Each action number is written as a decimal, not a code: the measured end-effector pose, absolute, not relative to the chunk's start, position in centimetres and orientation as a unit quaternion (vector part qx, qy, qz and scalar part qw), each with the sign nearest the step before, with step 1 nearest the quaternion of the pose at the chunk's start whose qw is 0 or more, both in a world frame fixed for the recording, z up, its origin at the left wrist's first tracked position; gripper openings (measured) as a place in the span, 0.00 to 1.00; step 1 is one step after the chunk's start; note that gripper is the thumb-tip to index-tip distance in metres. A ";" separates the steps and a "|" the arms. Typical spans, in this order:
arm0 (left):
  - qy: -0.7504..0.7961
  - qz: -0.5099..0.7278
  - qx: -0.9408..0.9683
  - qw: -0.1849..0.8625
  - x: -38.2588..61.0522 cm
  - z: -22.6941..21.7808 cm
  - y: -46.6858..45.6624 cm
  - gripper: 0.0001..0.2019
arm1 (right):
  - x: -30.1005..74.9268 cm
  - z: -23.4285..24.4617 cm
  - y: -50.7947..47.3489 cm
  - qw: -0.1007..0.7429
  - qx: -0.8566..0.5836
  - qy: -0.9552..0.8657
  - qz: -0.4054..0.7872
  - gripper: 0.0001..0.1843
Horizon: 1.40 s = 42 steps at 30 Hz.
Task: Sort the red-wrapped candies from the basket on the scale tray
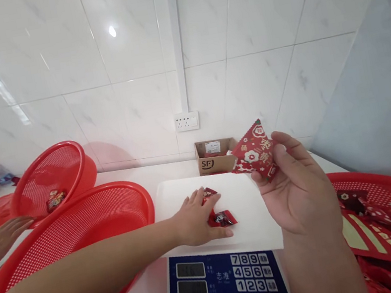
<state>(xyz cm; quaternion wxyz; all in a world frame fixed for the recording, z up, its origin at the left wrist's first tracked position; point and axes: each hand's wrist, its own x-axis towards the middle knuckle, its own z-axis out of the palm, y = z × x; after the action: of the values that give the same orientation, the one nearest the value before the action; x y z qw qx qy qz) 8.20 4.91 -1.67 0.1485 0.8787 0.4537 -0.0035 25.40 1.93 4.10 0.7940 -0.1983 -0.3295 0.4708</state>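
Note:
In my right hand [296,184], raised above the right side of the scale, a red triangular packet [255,153] with white flowers and gold characters is pinched between thumb and fingers. My left hand [195,219] reaches over the white scale pan [255,227], fingers spread. Under and beside those fingers lie small red wrapped packets, one [225,218] by the thumb and another [209,193] near the fingertips, partly covered. The blue scale keypad [223,283] has number keys and three displays, whose digits are too faint to read.
A red mesh basket [140,196] stands at left under my forearm. Behind it a tilted basket [82,161] holds a few packets. Another person's hand [1,244] rests beside it. A basket of red packages [387,183] stands at right. A cardboard box [217,164] sits by the wall.

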 end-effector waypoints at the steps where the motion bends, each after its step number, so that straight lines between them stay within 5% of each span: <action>1: 0.443 0.000 0.888 0.125 8.8 -2.0 5.2 0.47 | 25.4 4.1 2.0 0.794 -0.198 -0.329 0.471 0.14; 11: 0.398 0.032 0.917 0.012 10.6 -1.9 5.3 0.16 | 25.6 4.2 1.9 0.793 -0.207 -0.308 0.483 0.16; 24: 0.441 0.097 0.876 0.171 7.2 -0.9 8.0 0.23 | 25.6 4.4 1.5 0.797 -0.190 -0.312 0.481 0.16; 37: 0.592 0.208 0.767 0.130 -4.5 2.9 4.2 0.16 | 25.4 3.9 1.9 0.792 -0.189 -0.337 0.473 0.12; 42: 0.636 0.126 0.743 0.167 -8.2 0.3 0.3 0.28 | 24.8 3.8 2.0 0.787 -0.198 -0.341 0.474 0.11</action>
<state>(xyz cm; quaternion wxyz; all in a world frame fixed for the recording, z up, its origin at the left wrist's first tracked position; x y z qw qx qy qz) -8.19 0.31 0.33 0.1669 0.7432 0.6357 0.1257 24.83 2.05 3.81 0.7870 -0.1976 -0.3415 0.4743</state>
